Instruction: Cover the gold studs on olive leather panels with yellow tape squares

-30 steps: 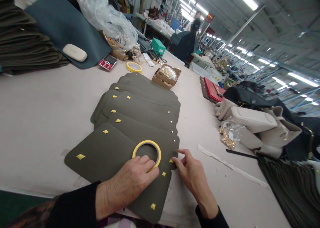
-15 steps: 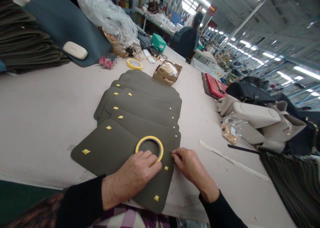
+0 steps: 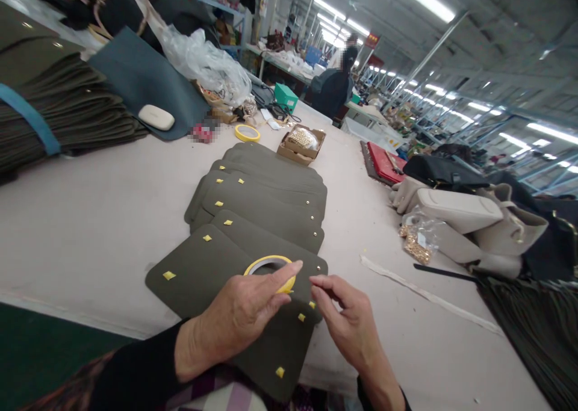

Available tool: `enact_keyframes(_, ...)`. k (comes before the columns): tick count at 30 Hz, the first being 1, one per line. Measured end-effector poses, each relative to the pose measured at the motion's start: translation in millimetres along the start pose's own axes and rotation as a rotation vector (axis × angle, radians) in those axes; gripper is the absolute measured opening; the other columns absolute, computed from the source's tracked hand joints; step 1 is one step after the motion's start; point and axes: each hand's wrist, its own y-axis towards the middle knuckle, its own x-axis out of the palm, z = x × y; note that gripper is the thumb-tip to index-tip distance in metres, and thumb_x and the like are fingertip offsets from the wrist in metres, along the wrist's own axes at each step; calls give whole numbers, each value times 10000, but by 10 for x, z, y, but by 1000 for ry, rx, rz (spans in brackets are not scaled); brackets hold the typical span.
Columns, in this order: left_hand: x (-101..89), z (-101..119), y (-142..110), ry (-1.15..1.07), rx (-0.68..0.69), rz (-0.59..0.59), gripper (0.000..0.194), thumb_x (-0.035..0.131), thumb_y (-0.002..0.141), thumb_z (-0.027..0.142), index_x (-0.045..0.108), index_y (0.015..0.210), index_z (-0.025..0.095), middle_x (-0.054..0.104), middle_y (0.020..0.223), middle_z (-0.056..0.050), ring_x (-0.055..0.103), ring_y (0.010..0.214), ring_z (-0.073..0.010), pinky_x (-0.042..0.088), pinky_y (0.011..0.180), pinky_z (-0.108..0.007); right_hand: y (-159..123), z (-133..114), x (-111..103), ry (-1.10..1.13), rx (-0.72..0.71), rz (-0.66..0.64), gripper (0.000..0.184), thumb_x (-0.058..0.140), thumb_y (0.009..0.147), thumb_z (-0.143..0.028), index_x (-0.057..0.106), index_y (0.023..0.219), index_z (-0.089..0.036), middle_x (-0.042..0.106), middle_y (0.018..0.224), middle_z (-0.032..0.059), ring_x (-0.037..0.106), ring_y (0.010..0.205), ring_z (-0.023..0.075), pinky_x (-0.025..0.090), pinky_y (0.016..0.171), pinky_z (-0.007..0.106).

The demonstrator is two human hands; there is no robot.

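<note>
One tape roll (image 3: 271,259), in left grip (image 3: 239,315), red sign (image 3: 372,40), unreadable

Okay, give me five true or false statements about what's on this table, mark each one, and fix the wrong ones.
1. The left hand holds a yellow tape roll. True.
2. The right hand is on the cardboard box. False: it is by the right edge of the olive panels.
3. A cream case rests on a dark blue-green sheet. True.
4. The second tape roll sits inside the cardboard box. False: it lies on the table, apart from the box.
5. Small yellow pieces lie on the olive panels. True.
</note>
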Motion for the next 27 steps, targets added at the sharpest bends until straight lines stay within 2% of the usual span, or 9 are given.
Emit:
enact_keyframes(3,29,11,-18,32,-24,-5,444,448,973,256,342,1396,176,692,1108,-66,691,907,-150,559,819,-255,-26,-126,108,16,-238,-9,188,510,900,-152,636,1029,-208,693,922,57,636,822,162,521,740,280)
enact_keyframes(6,62,20,-28,77,-7,-1,392,446,971,240,372,1348,166,703,1046,-65,698,841,-157,566,764,-259,-19,-165,199,-57,-373,6,199,483,902,-99,616,1010,-200,686,901,60,625,824,165,524,734,284)
enact_keyframes(9,64,45,-22,106,37,-19,295,419,969,192,427,1263,162,698,1018,-67,691,813,-159,558,732,-263,-21,-135,256,-146,-442,45,186,466,896,-75,600,957,-190,679,819,50,610,743,160,513,675,275)
enact_keyframes(11,47,72,-9,76,41,-79,241,395,966,158,466,1196,172,692,962,-46,679,815,-151,545,745,-258,-37,-97,288,-184,-470,94,174,464,887,-69,585,896,-193,663,755,35,592,683,151,498,629,264)
enact_keyframes(15,10,107,48,54,-42,-193,173,378,958,141,537,996,195,643,804,-2,638,736,-131,503,680,-220,-83,-30,342,-181,-454,196,166,482,853,-52,584,846,-184,651,708,28,596,643,140,489,599,245)
enact_keyframes(18,22,96,128,117,-36,-196,187,378,957,152,531,861,198,586,725,10,578,638,-135,447,581,-229,-106,-25,361,-112,-325,250,153,517,821,-73,624,826,-182,660,691,24,619,626,137,493,595,237)
enact_keyframes(20,56,85,193,174,22,-166,222,366,956,153,515,799,198,552,694,9,529,595,-143,405,541,-248,-102,-38,363,48,-106,244,119,546,812,-124,640,772,-186,652,639,8,609,563,126,485,547,223)
enact_keyframes(23,126,95,272,226,90,-124,242,358,949,145,507,765,195,528,685,1,492,588,-153,370,532,-268,-57,-9,353,386,261,166,117,585,808,-231,638,719,-176,621,541,-16,576,462,115,467,461,207)
enact_keyframes(27,219,144,293,149,134,-118,191,375,931,117,526,836,186,535,722,-5,492,631,-151,383,580,-268,69,242,280,581,529,208,209,684,726,-354,641,685,-154,617,525,-11,581,441,121,487,449,218)
